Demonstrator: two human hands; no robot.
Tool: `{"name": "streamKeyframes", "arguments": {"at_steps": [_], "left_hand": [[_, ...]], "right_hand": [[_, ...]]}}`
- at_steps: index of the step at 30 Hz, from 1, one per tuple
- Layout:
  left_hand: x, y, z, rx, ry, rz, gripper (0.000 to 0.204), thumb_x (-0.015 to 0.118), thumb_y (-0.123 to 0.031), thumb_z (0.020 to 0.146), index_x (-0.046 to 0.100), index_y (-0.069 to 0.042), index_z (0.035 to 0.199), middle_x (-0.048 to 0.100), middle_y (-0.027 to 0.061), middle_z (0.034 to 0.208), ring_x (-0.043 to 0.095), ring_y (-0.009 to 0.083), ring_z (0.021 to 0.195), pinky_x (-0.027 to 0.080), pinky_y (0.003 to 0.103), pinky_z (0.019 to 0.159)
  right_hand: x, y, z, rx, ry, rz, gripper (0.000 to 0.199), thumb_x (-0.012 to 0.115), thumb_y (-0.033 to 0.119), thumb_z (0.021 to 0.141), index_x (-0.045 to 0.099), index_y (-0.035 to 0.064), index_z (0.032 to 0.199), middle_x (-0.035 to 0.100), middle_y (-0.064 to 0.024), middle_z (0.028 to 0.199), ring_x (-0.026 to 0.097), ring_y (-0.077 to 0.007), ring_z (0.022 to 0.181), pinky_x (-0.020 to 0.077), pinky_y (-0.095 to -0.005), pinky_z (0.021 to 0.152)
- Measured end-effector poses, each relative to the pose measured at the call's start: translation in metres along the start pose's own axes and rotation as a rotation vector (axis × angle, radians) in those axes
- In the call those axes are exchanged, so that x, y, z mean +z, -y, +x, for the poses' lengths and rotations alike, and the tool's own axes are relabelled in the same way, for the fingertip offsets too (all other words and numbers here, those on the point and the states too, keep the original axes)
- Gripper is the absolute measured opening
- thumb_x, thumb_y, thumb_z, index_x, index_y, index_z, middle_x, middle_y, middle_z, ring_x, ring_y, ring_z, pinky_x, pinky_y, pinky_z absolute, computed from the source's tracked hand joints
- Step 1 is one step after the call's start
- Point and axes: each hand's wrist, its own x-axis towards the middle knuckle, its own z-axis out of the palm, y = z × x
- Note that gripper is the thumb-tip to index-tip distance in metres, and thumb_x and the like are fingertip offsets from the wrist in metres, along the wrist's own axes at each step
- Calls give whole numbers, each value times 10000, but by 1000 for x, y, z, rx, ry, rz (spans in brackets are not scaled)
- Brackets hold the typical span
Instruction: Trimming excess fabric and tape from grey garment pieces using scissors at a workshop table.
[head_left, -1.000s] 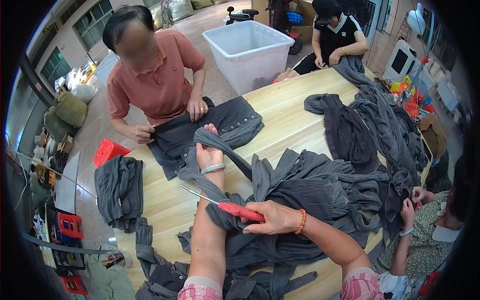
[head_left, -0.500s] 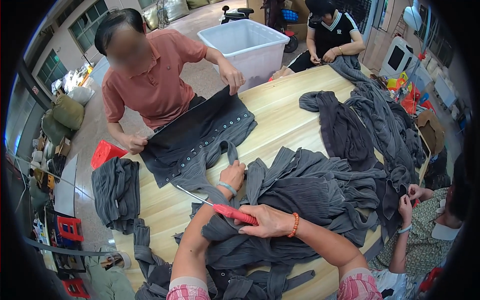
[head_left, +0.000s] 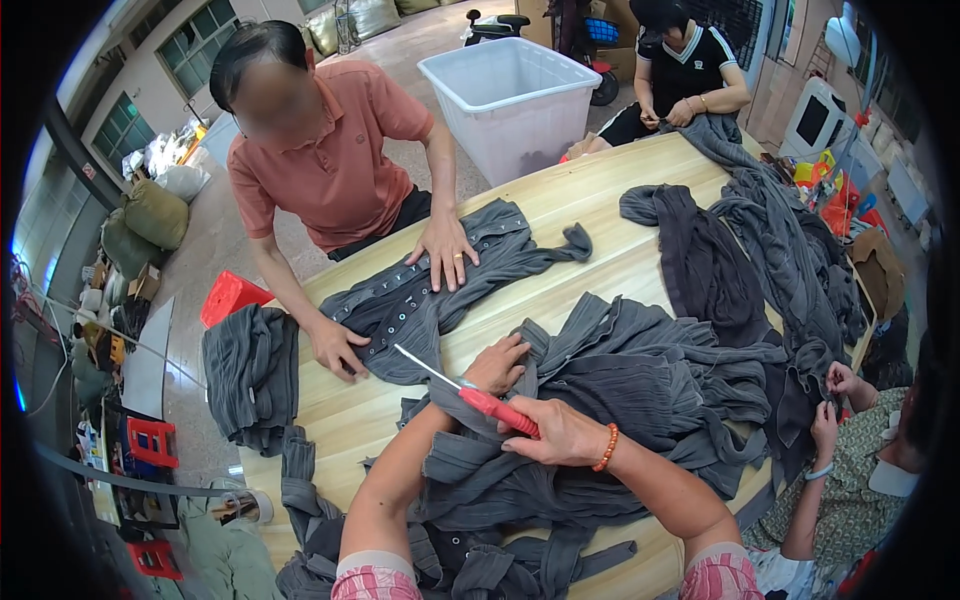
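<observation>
My right hand (head_left: 560,432) is closed around the red handle of a tool (head_left: 503,412) with a long thin metal shaft, which points up and to the left. The tool crosses above my left wrist. My left hand (head_left: 497,366) lies with fingers stretched out at the left edge of a heap of dark grey pleated garments (head_left: 620,380). Across the table, a co-worker's two hands press flat on a grey garment (head_left: 425,290) with a row of metal snaps or eyelets. My forearms rest over more grey cloth.
A folded grey stack (head_left: 250,375) sits at the table's left edge. More dark garments (head_left: 700,255) lie to the right. A white bin (head_left: 510,110) stands beyond the wooden table (head_left: 590,255). Two other people handle cloth at the far and right edges. A cup of tools (head_left: 245,505) is lower left.
The co-worker has lowered the held-up garment and spread it on the table. My left hand has moved slightly right, its fingers now extended. The red-handled tool stays in my right hand.
</observation>
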Motion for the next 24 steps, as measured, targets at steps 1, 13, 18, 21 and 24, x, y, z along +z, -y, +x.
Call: {"name": "streamKeyframes", "arguments": {"at_steps": [1, 13, 18, 21, 24], "left_hand": [[-2, 7, -14, 26, -30, -82, 530, 583, -136, 867, 422, -89, 1369, 389, 225, 1413, 408, 405, 1277, 353, 435, 1065], [-73, -36, -130, -487, 19, -365, 535, 491, -392, 948, 477, -9, 1322, 551, 195, 1282, 522, 311, 1195, 388, 337, 1005], [-65, -51, -145, -413, -144, -289, 614, 560, -434, 895, 451, -34, 1347, 479, 217, 1345, 444, 352, 1258, 329, 411, 1049], [-75, -96, -168, -314, -157, -253, 752, 671, -468, 796, 410, -91, 1392, 382, 237, 1418, 324, 384, 1342, 242, 450, 1104], [-77, -138, -175, -271, -149, -38, 850, 765, -474, 699, 433, -54, 1360, 452, 217, 1340, 403, 371, 1264, 310, 448, 1051]], "right_hand": [[-1, 2, -1, 1, -1, 12, 319, 691, 138, 780, 539, 20, 1034, 657, -150, 926, 638, -346, 883, 502, -388, 771], [-50, 6, 61, -188, -595, -805, 170, 503, 32, 831, 460, 9, 994, 592, -204, 898, 614, -399, 702, 516, -451, 590], [-77, -12, 57, -75, -567, -867, 130, 496, 42, 838, 461, 19, 960, 626, -206, 792, 630, -391, 712, 513, -474, 616], [-84, -13, 18, 219, -490, -754, 219, 587, 139, 829, 467, 13, 962, 631, -224, 734, 635, -401, 734, 500, -481, 660], [-85, -7, -57, 266, -345, -482, 406, 722, 284, 762, 478, 19, 948, 636, -206, 789, 623, -412, 793, 483, -456, 687]]}}
